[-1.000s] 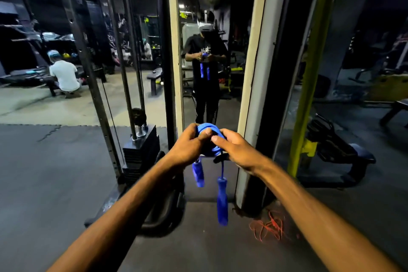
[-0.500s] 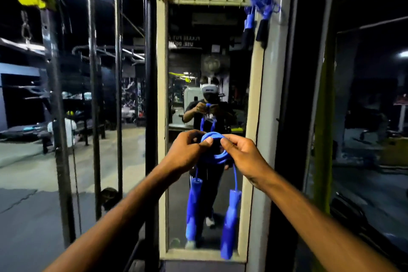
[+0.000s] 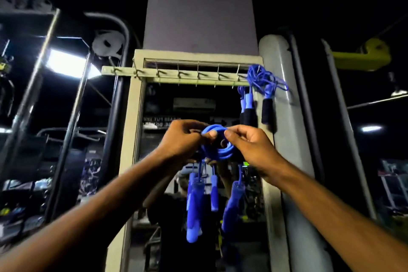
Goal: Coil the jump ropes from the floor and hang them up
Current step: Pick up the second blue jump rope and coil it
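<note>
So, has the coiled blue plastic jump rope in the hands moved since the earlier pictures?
Yes. The coiled blue jump rope has risen toward the pale hook rack above the mirror; left hand and right hand grip it.

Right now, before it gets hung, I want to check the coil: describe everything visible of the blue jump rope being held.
The blue jump rope is smooth, rubbery-looking cord wound into a round coil of several loops. The left hand and right hand pinch its top from either side. Its two blue handles hang down below. It is held before the mirror, under the hook rail, touching no hook.
</note>
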Demonstrator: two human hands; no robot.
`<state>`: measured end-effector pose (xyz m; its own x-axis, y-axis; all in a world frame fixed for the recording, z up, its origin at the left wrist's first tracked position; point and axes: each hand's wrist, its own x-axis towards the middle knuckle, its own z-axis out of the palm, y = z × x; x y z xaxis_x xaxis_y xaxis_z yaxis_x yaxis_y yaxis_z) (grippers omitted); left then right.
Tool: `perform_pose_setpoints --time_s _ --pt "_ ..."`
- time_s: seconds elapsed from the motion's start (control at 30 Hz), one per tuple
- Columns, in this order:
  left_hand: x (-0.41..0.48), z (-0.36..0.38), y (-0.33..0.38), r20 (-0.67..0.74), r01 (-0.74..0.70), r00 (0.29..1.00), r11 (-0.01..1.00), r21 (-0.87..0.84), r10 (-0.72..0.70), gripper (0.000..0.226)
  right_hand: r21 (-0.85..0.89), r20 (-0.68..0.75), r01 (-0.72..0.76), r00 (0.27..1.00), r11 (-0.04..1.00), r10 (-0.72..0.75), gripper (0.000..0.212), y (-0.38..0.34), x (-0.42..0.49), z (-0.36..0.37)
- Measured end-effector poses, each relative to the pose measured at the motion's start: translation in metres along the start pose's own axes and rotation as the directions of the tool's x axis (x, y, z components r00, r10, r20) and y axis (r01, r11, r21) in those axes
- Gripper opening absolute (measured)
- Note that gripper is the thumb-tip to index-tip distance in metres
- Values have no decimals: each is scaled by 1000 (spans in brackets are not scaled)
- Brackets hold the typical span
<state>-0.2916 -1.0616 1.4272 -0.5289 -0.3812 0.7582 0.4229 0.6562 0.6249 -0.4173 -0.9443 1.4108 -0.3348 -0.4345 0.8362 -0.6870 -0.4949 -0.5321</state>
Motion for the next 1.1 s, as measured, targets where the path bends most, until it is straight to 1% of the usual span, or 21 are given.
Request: perform_pose_setpoints --time_s 0.1,0.2,0.3,0.37,0.47,0.57,0.67,0.73,0.8,0.9,1.0,1.1 --pt "62 -5 8 -42 -96 994 995 36 98 14 -27 -67 71 995 997 -73 13 -3 63 -4" --pt "116 -7 25 -94 -194 976 981 21 195 20 -96 -123 157 978 983 -169 16 -9 125 -12" --pt "160 -5 46 -189 -287 937 956 63 293 17 -131 -204 202 952 970 -226 26 -22 172 -18" --pt "196 0 56 -236 -338 903 933 127 359 15 -187 -279 257 912 948 -302 24 -27 209 -23" --pt "231 1 63 -260 -298 902 933 204 345 22 -310 -360 230 869 922 -338 11 -32 239 -26" --pt "259 7 58 -309 -248 899 943 223 309 26 -383 -417 186 839 905 -349 12 -23 270 -29" --pt "273 16 58 -369 -235 874 940 247 316 21 -386 -479 151 810 910 -337 13 -18 291 -26" --pt "283 19 59 -401 -226 857 934 276 325 22 -394 -507 142 791 908 -343 15 -18 302 -25" --pt "290 19 57 -422 -195 845 925 327 328 21 -432 -507 97 797 897 -330 16 -20 309 -25" --pt "298 19 48 -409 -177 838 888 424 362 25 -450 -506 49 808 892 -300 22 -14 317 -24" --pt "298 21 42 -425 -171 819 871 460 385 28 -457 -509 84 791 885 -338 19 -6 316 -21" --pt "294 27 33 -439 -189 778 834 518 449 26 -526 -472 132 776 840 -418 14 6 310 -20"
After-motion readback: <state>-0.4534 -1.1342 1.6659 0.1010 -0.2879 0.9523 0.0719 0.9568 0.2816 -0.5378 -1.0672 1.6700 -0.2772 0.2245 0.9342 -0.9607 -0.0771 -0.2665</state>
